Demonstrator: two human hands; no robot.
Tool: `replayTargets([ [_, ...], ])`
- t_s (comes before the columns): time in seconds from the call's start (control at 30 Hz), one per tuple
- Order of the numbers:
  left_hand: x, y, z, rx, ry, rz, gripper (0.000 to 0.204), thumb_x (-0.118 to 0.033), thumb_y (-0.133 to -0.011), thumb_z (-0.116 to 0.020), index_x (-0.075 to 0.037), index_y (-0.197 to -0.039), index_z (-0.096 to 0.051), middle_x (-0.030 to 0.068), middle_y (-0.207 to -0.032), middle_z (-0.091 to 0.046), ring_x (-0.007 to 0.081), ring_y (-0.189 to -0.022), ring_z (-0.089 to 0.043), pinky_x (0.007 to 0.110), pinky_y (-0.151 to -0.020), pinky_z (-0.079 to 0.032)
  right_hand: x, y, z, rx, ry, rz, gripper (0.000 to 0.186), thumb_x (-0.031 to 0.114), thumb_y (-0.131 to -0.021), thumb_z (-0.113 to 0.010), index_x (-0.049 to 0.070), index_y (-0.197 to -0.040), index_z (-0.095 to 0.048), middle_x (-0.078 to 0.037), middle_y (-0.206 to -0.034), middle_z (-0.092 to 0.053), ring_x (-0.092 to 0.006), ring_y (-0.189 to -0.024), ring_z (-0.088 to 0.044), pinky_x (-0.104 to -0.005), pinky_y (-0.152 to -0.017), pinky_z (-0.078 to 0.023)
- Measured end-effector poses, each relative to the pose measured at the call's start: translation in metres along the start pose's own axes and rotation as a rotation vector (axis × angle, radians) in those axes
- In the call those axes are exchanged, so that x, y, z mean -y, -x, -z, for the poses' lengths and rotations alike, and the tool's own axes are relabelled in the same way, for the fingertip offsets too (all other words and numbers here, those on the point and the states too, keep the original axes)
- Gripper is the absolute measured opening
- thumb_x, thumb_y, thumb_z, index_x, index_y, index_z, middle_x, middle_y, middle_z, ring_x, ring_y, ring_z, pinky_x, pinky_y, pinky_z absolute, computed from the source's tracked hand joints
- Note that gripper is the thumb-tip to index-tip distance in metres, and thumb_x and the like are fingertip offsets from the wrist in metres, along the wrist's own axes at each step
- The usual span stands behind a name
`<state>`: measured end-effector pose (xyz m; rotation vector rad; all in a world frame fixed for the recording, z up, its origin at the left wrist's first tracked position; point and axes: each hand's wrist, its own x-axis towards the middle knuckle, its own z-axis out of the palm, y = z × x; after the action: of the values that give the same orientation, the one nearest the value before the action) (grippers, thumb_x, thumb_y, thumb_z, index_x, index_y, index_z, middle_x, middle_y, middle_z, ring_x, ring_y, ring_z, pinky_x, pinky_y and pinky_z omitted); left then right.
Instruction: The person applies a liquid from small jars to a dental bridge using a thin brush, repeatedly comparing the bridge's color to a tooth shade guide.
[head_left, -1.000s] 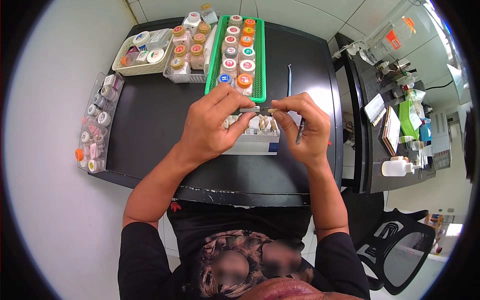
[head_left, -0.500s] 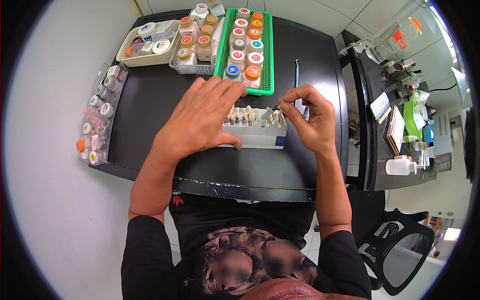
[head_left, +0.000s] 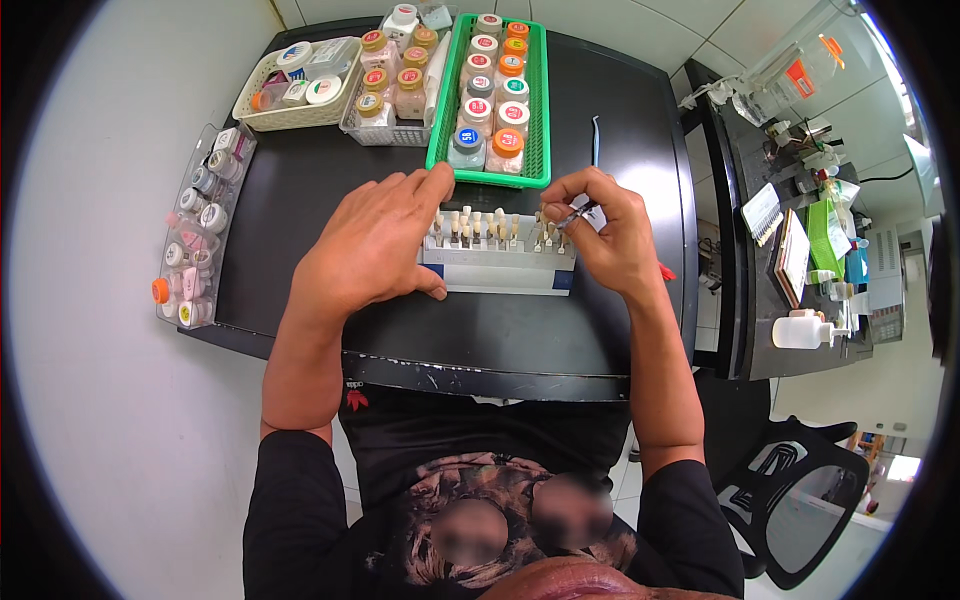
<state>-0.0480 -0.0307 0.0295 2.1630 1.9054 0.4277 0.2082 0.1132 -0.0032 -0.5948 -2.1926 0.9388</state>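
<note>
A white dental shade guide [head_left: 500,275] with blue ends lies on the black table in front of me. Several tooth-coloured shade tabs [head_left: 478,228] stand in a row along it, with a gap towards the right. Spread around its left end is my left hand [head_left: 375,240], the thumb by the front corner and the fingers behind; whether they press on it is unclear. Above the right end, my right hand [head_left: 605,225] pinches a shade tab [head_left: 573,216] by thumb and fingertips. The tab's metal strip shows, while its tooth end is partly hidden by the fingers.
Behind the guide stands a green basket [head_left: 541,110] of capped jars. Left of it are a grey basket [head_left: 395,134] of bottles and a cream basket [head_left: 290,118]. A clear rack [head_left: 205,240] of small jars lines the left edge. A blue-handled tool [head_left: 596,145] lies beyond my right hand.
My left hand has slid left, uncovering the guide's left end and more tabs. My right hand has shifted slightly left and turned the pinched tab.
</note>
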Motion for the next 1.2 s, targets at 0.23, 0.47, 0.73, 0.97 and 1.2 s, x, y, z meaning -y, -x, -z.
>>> replayTargets([
  [0.23, 0.020, -0.001, 0.008, 0.143, 0.075, 0.179, 0.091, -0.038, -0.054, -0.106, -0.006, -0.122, -0.054, 0.0149, -0.108, -0.070, 0.0389, -0.103, -0.070, 0.047, -0.090, -0.056, -0.004, -0.004, -0.007, 0.015, 0.053, 0.001, 0.017, -0.001, -0.087, -0.078, 0.005, -0.103, -0.077, -0.009, -0.094, -0.078, -0.0307, -0.090, -0.071, -0.0421, -0.086, -0.051],
  [0.47, 0.041, 0.016, -0.018, 0.078, 0.261, 0.042, 0.114, -0.049, -0.056, -0.105, -0.007, -0.150, -0.056, 0.0142, -0.120, -0.062, 0.0335, -0.111, -0.065, 0.045, -0.098, -0.054, -0.004, 0.001, 0.000, 0.076, 0.149, 0.006, 0.019, 0.007, -0.090, -0.080, 0.006, -0.109, -0.077, -0.008, -0.096, -0.079, -0.0305, -0.096, -0.070, -0.0443, -0.092, -0.050],
  [0.73, 0.035, 0.023, -0.028, 0.024, 0.137, 0.034, 0.120, -0.059, -0.053, -0.104, -0.016, -0.156, -0.062, 0.0113, -0.124, -0.049, 0.0342, -0.122, -0.052, 0.047, -0.111, -0.044, 0.008, 0.009, 0.017, 0.224, 0.234, 0.055, 0.069, 0.028, -0.077, -0.095, 0.009, -0.137, -0.067, -0.011, -0.115, -0.074, -0.0311, -0.113, -0.067, -0.0454, -0.100, -0.048],
  [0.97, 0.041, 0.018, -0.028, 0.044, 0.142, -0.004, 0.111, -0.060, -0.054, -0.103, -0.018, -0.151, -0.068, 0.0108, -0.124, -0.050, 0.0326, -0.120, -0.050, 0.045, -0.111, -0.044, 0.023, 0.014, 0.027, 0.325, 0.457, 0.068, 0.112, 0.038, -0.061, -0.104, 0.008, -0.156, -0.053, -0.014, -0.130, -0.067, -0.0342, -0.124, -0.062, -0.0464, -0.106, -0.046],
  [1.2, 0.047, 0.023, -0.028, 0.055, 0.179, 0.004, 0.108, -0.058, -0.054, -0.104, -0.013, -0.146, -0.071, 0.0101, -0.125, -0.050, 0.0316, -0.118, -0.050, 0.044, -0.108, -0.044, 0.020, 0.018, 0.021, 0.316, 0.486, 0.071, 0.109, 0.033, -0.059, -0.104, 0.011, -0.154, -0.055, -0.011, -0.128, -0.066, -0.0351, -0.120, -0.060, -0.0471, -0.104, -0.047],
])
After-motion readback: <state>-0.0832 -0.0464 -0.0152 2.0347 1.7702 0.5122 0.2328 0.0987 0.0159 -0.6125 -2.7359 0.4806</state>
